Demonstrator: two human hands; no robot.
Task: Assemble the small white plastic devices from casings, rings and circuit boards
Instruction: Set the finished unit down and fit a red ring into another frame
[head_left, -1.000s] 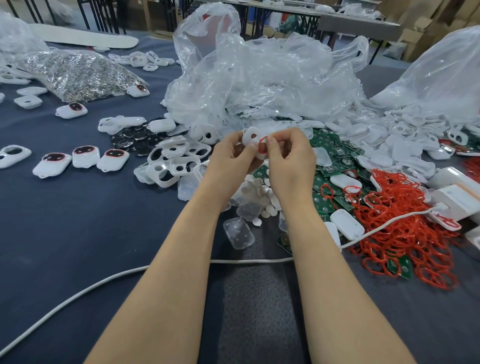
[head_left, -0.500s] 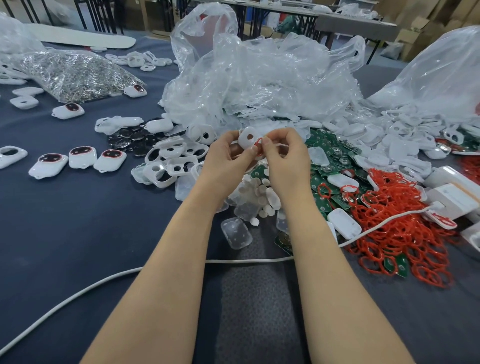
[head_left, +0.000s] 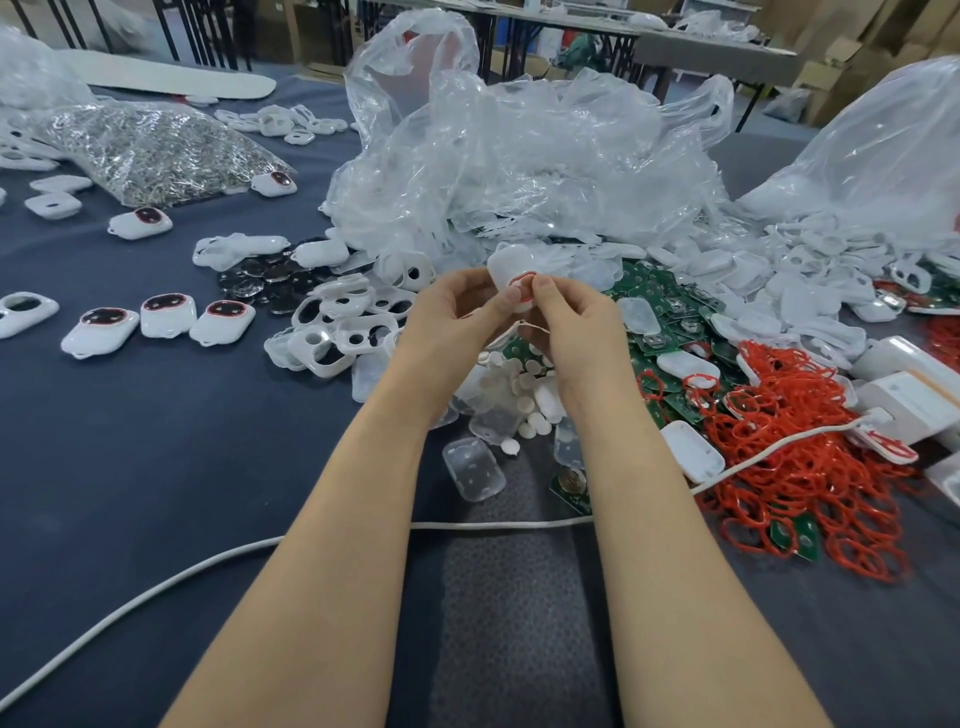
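Above the table's middle, my left hand (head_left: 451, 317) and my right hand (head_left: 574, 332) pinch a small white casing (head_left: 510, 270) together. A red ring (head_left: 522, 285) sits on its lower part, under both thumbs. White casing frames (head_left: 343, 327) lie heaped to the left of my hands. Green circuit boards (head_left: 670, 322) are spread to the right, and a big pile of red rings (head_left: 800, 441) lies further right. Three assembled white devices (head_left: 166, 322) with dark faces rest in a row at left. Small white round pads (head_left: 524, 384) lie beneath my hands.
Crumpled clear plastic bags (head_left: 519, 161) rise behind my hands. A bag of small metal parts (head_left: 150, 150) sits at back left. A white cable (head_left: 467, 525) crosses the dark blue table (head_left: 130, 493) under my forearms. White boxes (head_left: 904, 384) stand at the right edge.
The casing has turned in my fingers, so its closed white end now points up instead of its hole. Both hands stay together at the same spot.
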